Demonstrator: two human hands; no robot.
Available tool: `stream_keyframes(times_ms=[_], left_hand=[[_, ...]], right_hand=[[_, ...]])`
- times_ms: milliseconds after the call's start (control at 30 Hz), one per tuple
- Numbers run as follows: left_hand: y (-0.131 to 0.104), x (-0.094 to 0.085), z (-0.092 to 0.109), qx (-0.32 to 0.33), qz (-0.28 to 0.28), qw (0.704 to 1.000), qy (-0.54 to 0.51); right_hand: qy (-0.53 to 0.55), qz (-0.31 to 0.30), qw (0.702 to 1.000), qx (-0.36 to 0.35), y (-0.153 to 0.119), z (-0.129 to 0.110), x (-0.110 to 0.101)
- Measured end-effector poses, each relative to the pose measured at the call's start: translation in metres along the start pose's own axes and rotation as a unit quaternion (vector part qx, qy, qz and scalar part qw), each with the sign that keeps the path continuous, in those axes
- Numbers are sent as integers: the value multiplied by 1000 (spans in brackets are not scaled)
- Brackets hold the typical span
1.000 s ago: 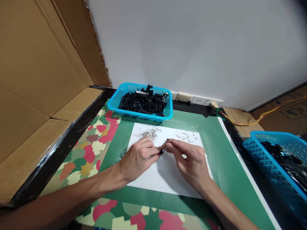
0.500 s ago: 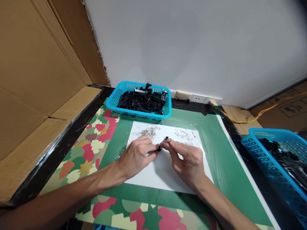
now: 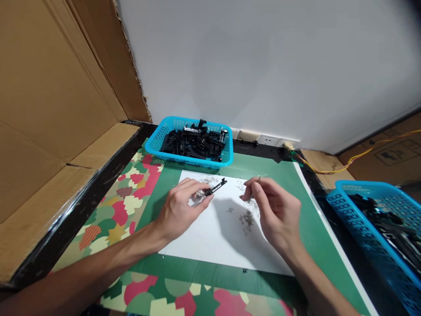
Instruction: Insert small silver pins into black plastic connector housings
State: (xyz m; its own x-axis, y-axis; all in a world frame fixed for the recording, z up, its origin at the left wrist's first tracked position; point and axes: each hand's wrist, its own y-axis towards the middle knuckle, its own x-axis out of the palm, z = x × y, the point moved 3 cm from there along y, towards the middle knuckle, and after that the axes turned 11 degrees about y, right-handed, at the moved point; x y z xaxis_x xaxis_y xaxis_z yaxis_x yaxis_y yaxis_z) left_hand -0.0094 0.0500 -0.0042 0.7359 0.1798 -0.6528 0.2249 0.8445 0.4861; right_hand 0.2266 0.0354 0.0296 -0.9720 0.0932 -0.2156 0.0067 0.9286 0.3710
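Observation:
Over the left part of a white sheet (image 3: 204,239), my left hand (image 3: 184,204) pinches a slim black part (image 3: 217,187) between thumb and fingers, its free end pointing up to the right. My right hand (image 3: 276,204) is apart from it, at the sheet's right side, palm turned inward and fingers curled. Its thumb and a finger are pressed together on something too small to make out. Tiny metal pieces (image 3: 248,218) lie in a pile beside my right hand, and more are scattered near the sheet's back edge, partly behind my left hand.
A blue basket (image 3: 189,162) of black parts stands at the back. Another blue basket (image 3: 365,219) with black parts is at the right. Cardboard (image 3: 46,87) rises on the left. A yellow cable (image 3: 350,163) runs from wall sockets (image 3: 269,140). A small dark piece (image 3: 245,271) lies by the sheet's front edge.
My right hand has moved away to the right from the black part and turned its palm inward. My left hand has shifted slightly left with the part, uncovering a pile of metal pieces.

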Motion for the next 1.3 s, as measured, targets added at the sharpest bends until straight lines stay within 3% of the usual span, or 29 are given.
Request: stream_keyframes(times_ms=[67, 200, 467, 833, 1033, 1167, 1300], left_hand=[[2, -2, -2, -57, 4, 998, -13], [4, -1, -7, -142, -23, 985, -95], [5, -1, -9, -156, -51, 968, -190], [6, 0, 4, -131, -109, 956, -239], [2, 4, 4, -117, -164, 951, -235], [-1, 3, 11, -88, -157, 966, -184], [-4, 5, 17, -79, -150, 971, -171]], right_hand=[[-77, -87, 993, 14, 6, 5, -5], [-181, -264, 947, 20, 9, 14, -3], [-175, -313, 933, 30, 4, 23, 10], [-203, -330, 922, 16, -1, 18, 18], [-1, -273, 953, 129, -2, 4, 11], [163, -201, 952, 163, -2, 4, 18], [237, -135, 941, 199, -7, 11, 32]])
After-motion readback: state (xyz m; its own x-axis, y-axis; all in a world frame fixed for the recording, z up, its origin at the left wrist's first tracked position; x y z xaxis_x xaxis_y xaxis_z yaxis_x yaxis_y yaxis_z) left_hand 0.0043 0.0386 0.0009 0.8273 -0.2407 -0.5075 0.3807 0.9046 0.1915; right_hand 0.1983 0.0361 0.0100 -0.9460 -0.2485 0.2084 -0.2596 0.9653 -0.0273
